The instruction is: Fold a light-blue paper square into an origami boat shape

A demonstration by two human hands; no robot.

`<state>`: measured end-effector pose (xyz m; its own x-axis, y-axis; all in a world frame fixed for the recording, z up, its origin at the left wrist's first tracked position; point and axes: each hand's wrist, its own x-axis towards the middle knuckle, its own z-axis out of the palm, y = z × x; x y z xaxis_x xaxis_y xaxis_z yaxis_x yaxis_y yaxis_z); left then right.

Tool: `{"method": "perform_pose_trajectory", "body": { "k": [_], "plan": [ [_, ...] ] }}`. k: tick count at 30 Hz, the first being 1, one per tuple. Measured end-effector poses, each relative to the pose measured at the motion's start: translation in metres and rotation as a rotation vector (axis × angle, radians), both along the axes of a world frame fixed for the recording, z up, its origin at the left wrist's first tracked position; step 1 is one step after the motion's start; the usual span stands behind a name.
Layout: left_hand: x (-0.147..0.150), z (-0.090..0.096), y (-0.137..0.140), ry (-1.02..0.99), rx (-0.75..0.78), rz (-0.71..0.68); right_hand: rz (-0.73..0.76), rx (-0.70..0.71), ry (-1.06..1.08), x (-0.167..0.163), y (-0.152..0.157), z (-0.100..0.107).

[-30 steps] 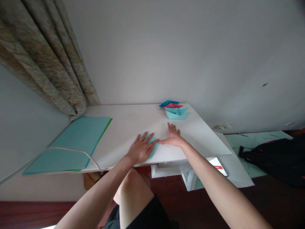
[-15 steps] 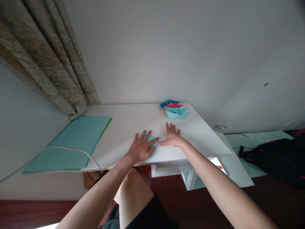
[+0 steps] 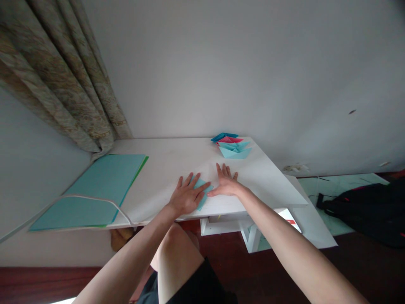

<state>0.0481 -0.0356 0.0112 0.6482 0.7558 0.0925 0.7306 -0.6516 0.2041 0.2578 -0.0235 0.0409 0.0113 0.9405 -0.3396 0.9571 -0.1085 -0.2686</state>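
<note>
I see the spread right hand [image 3: 224,181] edge against the paper [image 3: 199,182], likely bracing it under the spread left hand [image 3: 186,197].

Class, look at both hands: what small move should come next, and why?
Probably the right hand should press its thumb along the right edge of the small blue paper: the left hand is spread over it, seemingly steadying it, and that thumb is at the edge.
</note>
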Motion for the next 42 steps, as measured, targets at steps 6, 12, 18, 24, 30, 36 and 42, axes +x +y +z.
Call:
{"method": "perform_pose_trajectory", "body": {
  "k": [6,12,18,24,30,36,42],
  "plan": [
    [0.0,0.0,0.0,-0.008,-0.006,-0.002,0.02,-0.009,-0.002,-0.007,-0.004,0.004],
    [0.0,-0.001,0.0,-0.023,-0.001,-0.008,0.048,-0.001,0.013,-0.015,-0.011,0.004],
    [0.0,0.001,-0.001,-0.021,-0.004,-0.005,0.084,0.018,0.044,-0.028,-0.018,0.003],
    [0.0,0.0,0.0,-0.006,-0.01,-0.007,0.153,0.007,0.077,-0.039,-0.021,0.002],
    [0.001,0.001,0.0,-0.008,-0.014,0.004,0.159,0.039,0.051,-0.04,-0.027,0.001],
    [-0.001,0.009,0.0,0.035,-0.036,0.118,0.103,0.081,0.032,-0.036,-0.033,-0.002],
    [-0.021,0.021,0.005,0.115,0.147,0.261,-0.003,0.088,0.015,-0.016,-0.02,-0.004]
  ]
}}
